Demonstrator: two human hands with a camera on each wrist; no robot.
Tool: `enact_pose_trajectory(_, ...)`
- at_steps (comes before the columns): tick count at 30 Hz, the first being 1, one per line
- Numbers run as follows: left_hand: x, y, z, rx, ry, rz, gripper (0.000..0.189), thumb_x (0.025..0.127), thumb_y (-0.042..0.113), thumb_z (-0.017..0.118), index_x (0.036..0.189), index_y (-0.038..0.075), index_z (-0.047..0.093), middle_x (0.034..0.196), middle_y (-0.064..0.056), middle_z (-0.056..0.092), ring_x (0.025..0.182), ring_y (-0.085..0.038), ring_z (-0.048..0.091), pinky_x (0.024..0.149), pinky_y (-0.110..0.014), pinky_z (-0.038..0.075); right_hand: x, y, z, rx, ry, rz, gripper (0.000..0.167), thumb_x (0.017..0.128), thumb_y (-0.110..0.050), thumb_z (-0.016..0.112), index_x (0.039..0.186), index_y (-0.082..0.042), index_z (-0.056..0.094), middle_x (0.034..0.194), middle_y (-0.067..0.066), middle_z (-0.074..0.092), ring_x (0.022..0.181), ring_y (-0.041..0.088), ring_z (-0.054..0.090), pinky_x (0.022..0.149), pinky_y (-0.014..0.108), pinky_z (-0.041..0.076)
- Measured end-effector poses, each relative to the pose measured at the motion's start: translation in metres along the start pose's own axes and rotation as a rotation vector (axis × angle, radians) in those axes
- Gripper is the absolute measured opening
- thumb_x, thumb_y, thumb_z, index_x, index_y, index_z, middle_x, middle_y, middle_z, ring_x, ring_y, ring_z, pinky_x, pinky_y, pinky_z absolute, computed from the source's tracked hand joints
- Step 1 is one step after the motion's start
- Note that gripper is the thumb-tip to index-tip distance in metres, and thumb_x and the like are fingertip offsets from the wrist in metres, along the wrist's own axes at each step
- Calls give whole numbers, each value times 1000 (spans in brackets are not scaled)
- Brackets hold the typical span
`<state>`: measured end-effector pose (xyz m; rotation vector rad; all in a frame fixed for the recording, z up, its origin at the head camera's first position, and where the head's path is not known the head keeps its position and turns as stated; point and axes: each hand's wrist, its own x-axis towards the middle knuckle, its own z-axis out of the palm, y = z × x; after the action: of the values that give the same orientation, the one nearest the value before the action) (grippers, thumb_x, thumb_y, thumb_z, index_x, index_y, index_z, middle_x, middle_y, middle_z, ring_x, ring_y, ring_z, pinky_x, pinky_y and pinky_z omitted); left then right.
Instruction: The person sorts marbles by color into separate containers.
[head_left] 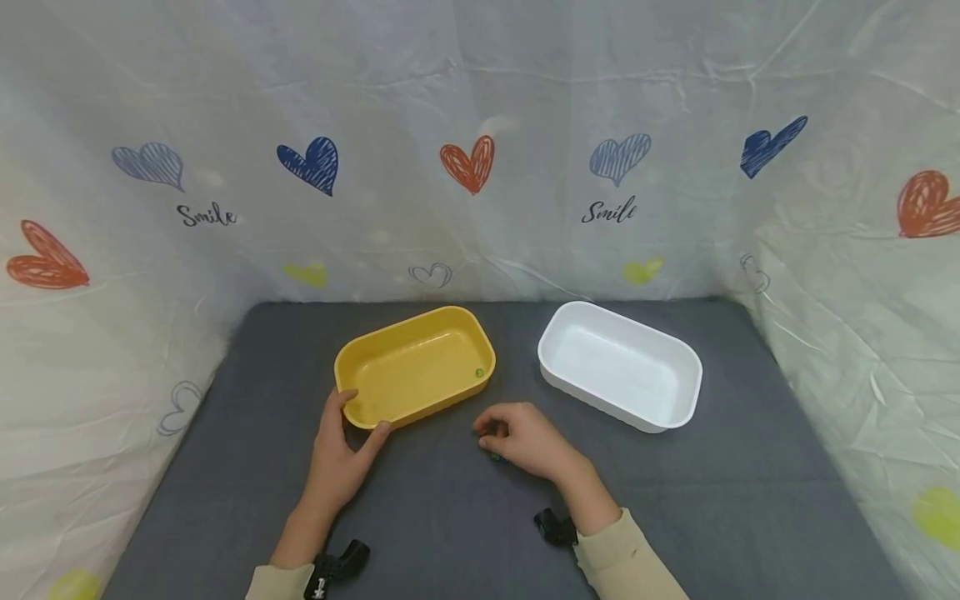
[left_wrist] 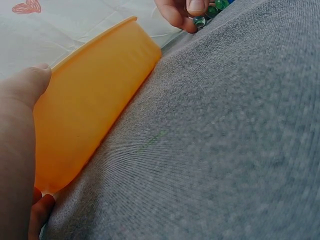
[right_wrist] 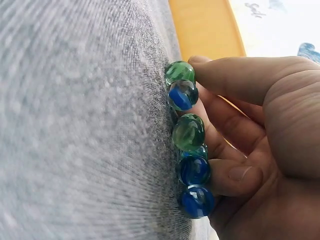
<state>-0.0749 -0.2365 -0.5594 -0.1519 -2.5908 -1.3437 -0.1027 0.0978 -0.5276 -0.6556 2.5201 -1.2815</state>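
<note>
My left hand [head_left: 337, 458] holds the near left corner of the yellow bin [head_left: 416, 414], thumb on the near rim and fingers round the left side. A single green marble [head_left: 479, 373] lies inside the bin at its right end. To the right of the bin, my right hand [head_left: 528, 437] is low at the cloth with bent fingers. In the right wrist view, its fingertips pinch a green marble [right_wrist: 180, 73]. Beside it are a clear-and-blue marble [right_wrist: 183, 95], another green marble [right_wrist: 189, 132] and blue marbles [right_wrist: 196, 201], close along the curled fingers.
A white bin [head_left: 622, 358] stands at the back right, with no contents showing. Dark grey cloth [head_left: 450, 517] covers the table. Behind and at both sides hangs a white curtain [head_left: 480, 75] printed with hearts. Each wrist wears a small black camera [head_left: 555, 527].
</note>
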Motion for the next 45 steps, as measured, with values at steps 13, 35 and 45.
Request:
enact_pose_trajectory(13, 0, 2, 2, -9, -2, -8, 82, 100, 26, 84, 162, 5, 36, 181, -13, 17, 159, -39, 34, 116, -61, 37, 0, 4, 0, 2, 11, -12, 14, 100, -10, 81, 113, -15, 83, 97, -11, 74, 74, 6, 64, 67, 29, 55)
enact_pose_trajectory(35, 0, -1, -1, -7, -1, -5, 82, 101, 25, 83, 163, 3, 35, 180, -13, 18, 155, -39, 39, 113, -57, 39, 7, -5, -7, 33, 64, -38, 17, 103, -11, 77, 119, -11, 82, 105, -8, 76, 84, 8, 67, 72, 32, 58)
enact_pose_trajectory(45, -1, 1, 0, 9, 6, 21, 80, 101, 24, 83, 162, 4, 37, 180, -14, 20, 154, -37, 42, 115, -40, 38, 16, -12, -19, 69, 150, -63, 19, 102, -10, 78, 121, -6, 81, 114, 2, 79, 90, 14, 70, 77, 32, 59)
